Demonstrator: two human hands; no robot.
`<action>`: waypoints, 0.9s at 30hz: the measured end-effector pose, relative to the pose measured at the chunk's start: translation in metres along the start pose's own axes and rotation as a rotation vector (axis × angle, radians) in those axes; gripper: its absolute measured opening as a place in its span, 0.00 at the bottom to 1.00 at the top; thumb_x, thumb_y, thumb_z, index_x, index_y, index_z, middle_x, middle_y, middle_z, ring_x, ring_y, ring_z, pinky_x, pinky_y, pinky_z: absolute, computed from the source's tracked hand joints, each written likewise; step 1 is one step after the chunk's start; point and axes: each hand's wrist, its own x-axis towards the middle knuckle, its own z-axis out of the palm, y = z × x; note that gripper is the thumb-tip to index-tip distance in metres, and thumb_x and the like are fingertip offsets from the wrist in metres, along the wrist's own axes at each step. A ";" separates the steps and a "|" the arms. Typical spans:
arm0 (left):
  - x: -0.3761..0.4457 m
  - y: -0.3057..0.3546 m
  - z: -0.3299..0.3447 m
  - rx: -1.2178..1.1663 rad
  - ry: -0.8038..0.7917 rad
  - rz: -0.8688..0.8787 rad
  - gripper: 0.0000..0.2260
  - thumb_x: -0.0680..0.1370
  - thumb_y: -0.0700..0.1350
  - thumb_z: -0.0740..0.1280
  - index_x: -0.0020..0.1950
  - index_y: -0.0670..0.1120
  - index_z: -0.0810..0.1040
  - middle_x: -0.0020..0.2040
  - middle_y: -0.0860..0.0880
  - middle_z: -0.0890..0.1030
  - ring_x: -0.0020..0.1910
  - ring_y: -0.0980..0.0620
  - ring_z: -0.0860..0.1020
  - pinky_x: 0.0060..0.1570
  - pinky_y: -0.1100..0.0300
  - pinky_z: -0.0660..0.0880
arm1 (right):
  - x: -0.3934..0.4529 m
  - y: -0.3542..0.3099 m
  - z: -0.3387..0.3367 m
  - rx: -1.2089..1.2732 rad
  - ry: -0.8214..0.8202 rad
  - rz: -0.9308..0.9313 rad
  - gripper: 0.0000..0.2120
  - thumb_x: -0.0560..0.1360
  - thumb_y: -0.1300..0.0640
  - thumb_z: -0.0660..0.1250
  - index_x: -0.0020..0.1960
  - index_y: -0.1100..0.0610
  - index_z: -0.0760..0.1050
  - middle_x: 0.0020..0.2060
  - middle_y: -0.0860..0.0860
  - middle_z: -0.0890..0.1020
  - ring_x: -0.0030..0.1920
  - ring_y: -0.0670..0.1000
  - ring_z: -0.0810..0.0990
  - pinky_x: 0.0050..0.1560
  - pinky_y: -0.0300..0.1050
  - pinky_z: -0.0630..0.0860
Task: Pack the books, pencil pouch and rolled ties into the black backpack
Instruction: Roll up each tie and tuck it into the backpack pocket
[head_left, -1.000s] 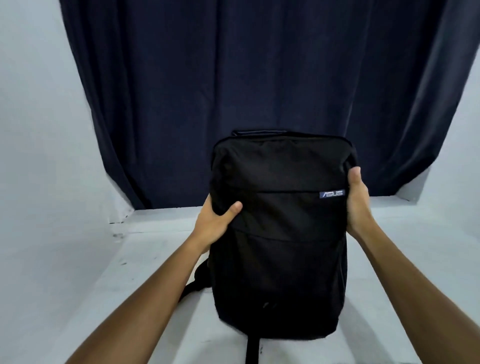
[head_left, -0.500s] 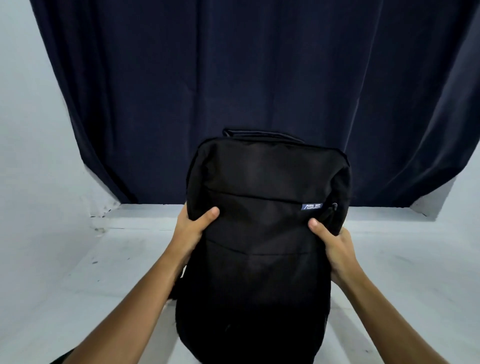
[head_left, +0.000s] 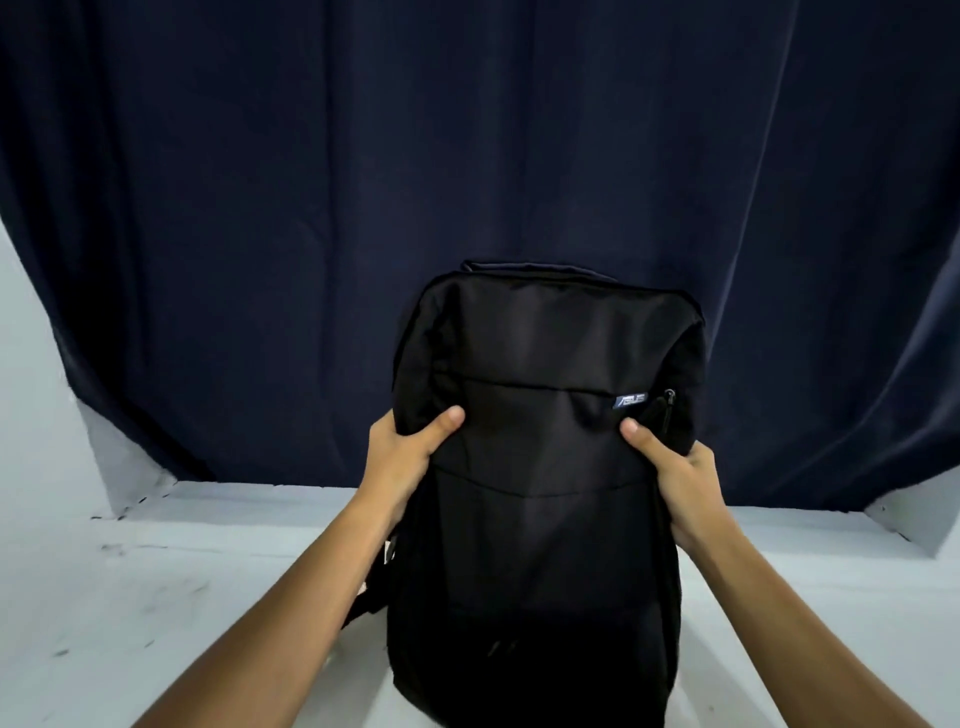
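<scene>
- Backpack (head_left: 545, 467), black, stands upright in the lower centre of the frame on the white table (head_left: 156, 597), with the dark curtain (head_left: 467, 156) behind it. Its long axis runs from bottom to top, the carry handle (head_left: 519, 266) at the upper end.
- Both hands grip it at middle height, so most of the bag's upper part, where I judge the main opening is, lies above the grip.
- Left hand (head_left: 400, 457) clamps the left edge, thumb pressed on the front panel, fingers hidden behind.
- Right hand (head_left: 680, 478) clamps the right edge in the same way; it is the nearer one to the side zipper pull (head_left: 669, 402), just above its thumb.
- No opening shows from the front, so its contents cannot be seen. Books, pencil pouch and rolled ties are not in view.
- Small logo patch (head_left: 631, 400) sits just left of the zipper pull.
</scene>
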 end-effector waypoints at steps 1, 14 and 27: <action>0.007 -0.006 0.005 -0.002 0.004 -0.012 0.11 0.71 0.46 0.75 0.51 0.48 0.81 0.45 0.53 0.86 0.45 0.55 0.84 0.41 0.64 0.79 | 0.011 0.003 -0.002 -0.001 -0.001 0.007 0.09 0.69 0.57 0.75 0.48 0.60 0.82 0.43 0.53 0.86 0.44 0.51 0.85 0.43 0.43 0.80; 0.015 -0.038 0.007 -0.004 0.117 -0.134 0.11 0.71 0.51 0.75 0.50 0.49 0.82 0.45 0.53 0.85 0.45 0.56 0.83 0.41 0.64 0.77 | 0.033 0.022 -0.010 -0.050 0.007 0.093 0.10 0.69 0.56 0.76 0.48 0.60 0.82 0.40 0.51 0.87 0.41 0.48 0.86 0.37 0.39 0.80; -0.002 -0.038 -0.010 0.098 -0.076 -0.219 0.22 0.67 0.59 0.74 0.58 0.55 0.76 0.58 0.54 0.81 0.56 0.54 0.79 0.53 0.59 0.76 | 0.014 0.031 -0.024 -0.178 0.003 0.138 0.16 0.68 0.47 0.77 0.51 0.54 0.81 0.45 0.48 0.86 0.48 0.49 0.85 0.49 0.45 0.80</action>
